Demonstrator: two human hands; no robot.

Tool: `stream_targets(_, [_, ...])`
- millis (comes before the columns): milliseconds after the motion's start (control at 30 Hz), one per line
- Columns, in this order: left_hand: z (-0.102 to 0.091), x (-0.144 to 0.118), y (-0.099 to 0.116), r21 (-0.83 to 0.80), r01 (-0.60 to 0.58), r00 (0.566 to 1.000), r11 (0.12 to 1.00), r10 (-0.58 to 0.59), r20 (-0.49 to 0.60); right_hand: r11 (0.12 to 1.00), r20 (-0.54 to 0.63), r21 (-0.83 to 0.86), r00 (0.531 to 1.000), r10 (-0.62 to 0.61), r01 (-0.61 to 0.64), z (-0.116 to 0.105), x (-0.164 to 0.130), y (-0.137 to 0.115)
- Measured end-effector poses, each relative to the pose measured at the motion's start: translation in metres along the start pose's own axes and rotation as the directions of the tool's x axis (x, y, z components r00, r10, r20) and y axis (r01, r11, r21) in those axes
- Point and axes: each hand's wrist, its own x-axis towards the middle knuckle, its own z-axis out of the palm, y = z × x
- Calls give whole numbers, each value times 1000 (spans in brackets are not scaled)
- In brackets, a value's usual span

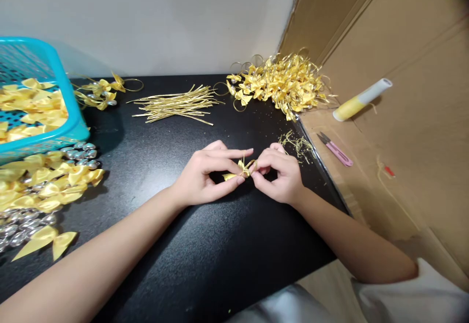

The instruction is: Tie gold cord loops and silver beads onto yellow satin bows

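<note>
A small yellow ribbon bow (231, 176) is pinched between the thumb and fingers of my left hand (208, 174), whose index finger stretches out above it. My right hand (280, 171) meets it from the other side, fingertips pinched on a thin gold cord (252, 164) that curves in a small loop at the bow. Both hands are over the middle of the black table (176, 264). Where the cord passes under the fingertips is hidden.
A teal basket (78, 122) of yellow bows stands left, near loose bows (54, 191) and silver beads (25, 225). Gold cord strips (176, 104) lie behind my hands. Finished-looking bows (289, 81) are heaped back right, with cord scraps (298, 144), pink snips (339, 153) and a tube (362, 99) nearby.
</note>
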Motion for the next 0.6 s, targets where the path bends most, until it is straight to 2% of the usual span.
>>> stream_targets(133, [0,-2,-2,145,-46,996,988,57,-68,991,-22,69,993,112,-110,-2,0,0])
stream_targets(233, [1,-4,-4,227,-87,992,970,106,-73,972,-25,111,977,212,-208,-3,1,2])
stream_targets(333, [2,-5,-5,272,-83,992,959,104,-65,955,24,125,963,267,-268,-4,1,5])
stream_targets(433, [1,-5,-6,286,-63,995,956,80,-51,956,81,101,960,267,-275,-5,3,6])
stream_targets(600, [0,-4,-4,282,-31,997,959,52,-66,980,107,52,976,188,-194,-10,6,10])
